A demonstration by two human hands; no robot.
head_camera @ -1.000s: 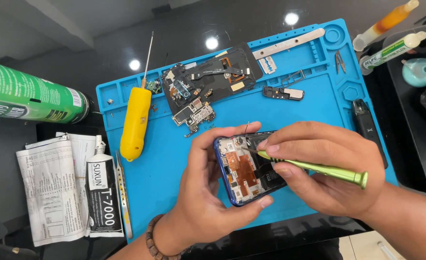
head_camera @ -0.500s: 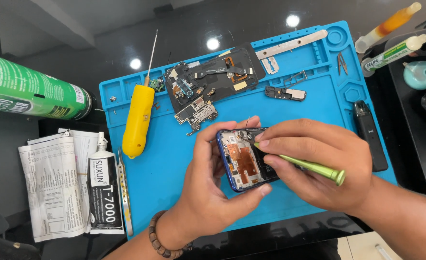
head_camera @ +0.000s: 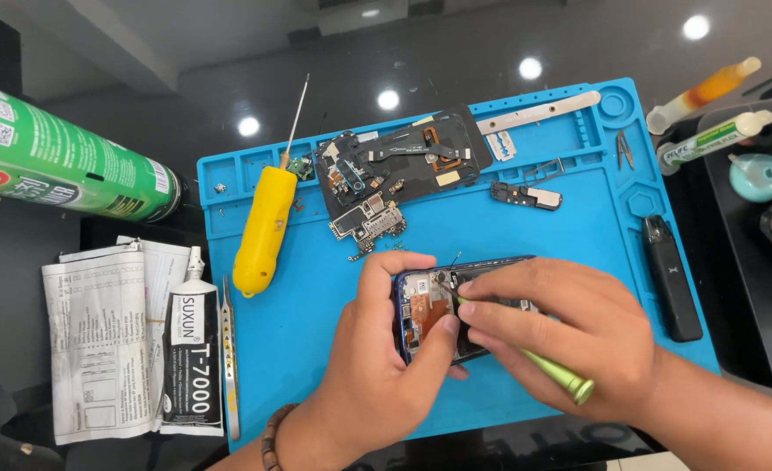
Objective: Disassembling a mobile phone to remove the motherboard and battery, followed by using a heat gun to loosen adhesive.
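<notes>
An opened blue phone (head_camera: pixel 429 305) with its copper-coloured insides showing lies on the blue work mat (head_camera: pixel 316 349). My left hand (head_camera: pixel 377 366) grips the phone's left side, thumb across its lower edge. My right hand (head_camera: pixel 560 336) holds a green screwdriver (head_camera: pixel 556 373) like a pen, with its tip down inside the phone near the middle. The right end of the phone is hidden under my right hand.
Phone back panel and circuit boards (head_camera: pixel 394 170) lie at the mat's top. A yellow-handled screwdriver (head_camera: pixel 264 231), tweezers (head_camera: pixel 229 358), a black glue tube (head_camera: pixel 192 358) on papers, a green can (head_camera: pixel 54 157), a black bar-shaped device (head_camera: pixel 672 277) and bottles (head_camera: pixel 708 87) surround the mat.
My hands and the phone have shifted slightly on the mat. The green screwdriver has tilted steeper, with its tip moved further into the phone.
</notes>
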